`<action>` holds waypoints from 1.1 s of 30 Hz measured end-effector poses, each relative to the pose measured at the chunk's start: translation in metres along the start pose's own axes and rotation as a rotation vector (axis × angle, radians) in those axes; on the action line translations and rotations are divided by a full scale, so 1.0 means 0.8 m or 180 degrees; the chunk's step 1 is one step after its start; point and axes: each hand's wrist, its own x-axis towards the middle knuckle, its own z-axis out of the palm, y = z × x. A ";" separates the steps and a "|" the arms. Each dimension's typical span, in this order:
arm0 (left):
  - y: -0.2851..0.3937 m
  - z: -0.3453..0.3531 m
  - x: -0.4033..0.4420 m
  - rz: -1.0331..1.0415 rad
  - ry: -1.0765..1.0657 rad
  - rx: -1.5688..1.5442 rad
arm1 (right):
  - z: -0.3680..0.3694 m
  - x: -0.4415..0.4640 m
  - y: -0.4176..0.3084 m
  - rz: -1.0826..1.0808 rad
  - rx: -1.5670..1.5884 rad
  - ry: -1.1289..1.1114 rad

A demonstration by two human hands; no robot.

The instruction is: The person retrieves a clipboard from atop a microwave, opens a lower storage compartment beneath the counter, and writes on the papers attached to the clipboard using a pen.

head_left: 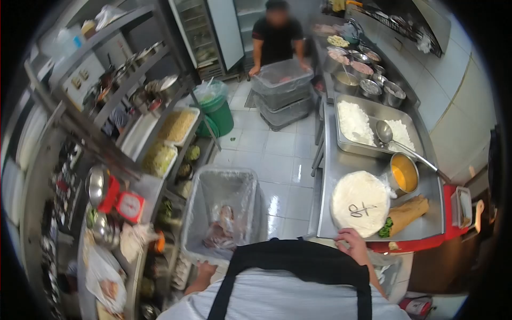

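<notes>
A large clear plastic tub (pixel 193 213) stands on the floor before me, with some raw meat (pixel 220 229) at its bottom. At the tub's near rim is my left hand (pixel 201 275), its fingers curled over the edge. My right hand (pixel 352 246) is at the front edge of the steel counter, fingers partly spread and holding nothing, close beside a round white wrapped bundle (pixel 360 200) with black marks on it. Right of that bundle lies a brown paper roll (pixel 409 213) with green leaves sticking out.
A steel pot of orange liquid (pixel 404 173) and a tray of white food (pixel 354 124) with a ladle (pixel 384 132) sit on the counter. Ahead, a person (pixel 277 40) leans over stacked tubs (pixel 282 101). A red scale (pixel 129 206) and a green bin (pixel 217 112) are left.
</notes>
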 end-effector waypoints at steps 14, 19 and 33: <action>0.104 -0.397 0.188 0.1169 -0.0112 -0.1177 | 0.027 0.020 -0.045 0.1210 -0.0173 0.0961; 0.255 -0.389 0.144 0.1852 -0.0881 0.1715 | 0.056 -0.096 -0.035 0.2231 -0.0413 0.0405; 0.636 -0.001 -0.097 0.3764 -0.1534 0.3832 | 0.212 -0.572 -0.201 0.4747 0.0368 0.2530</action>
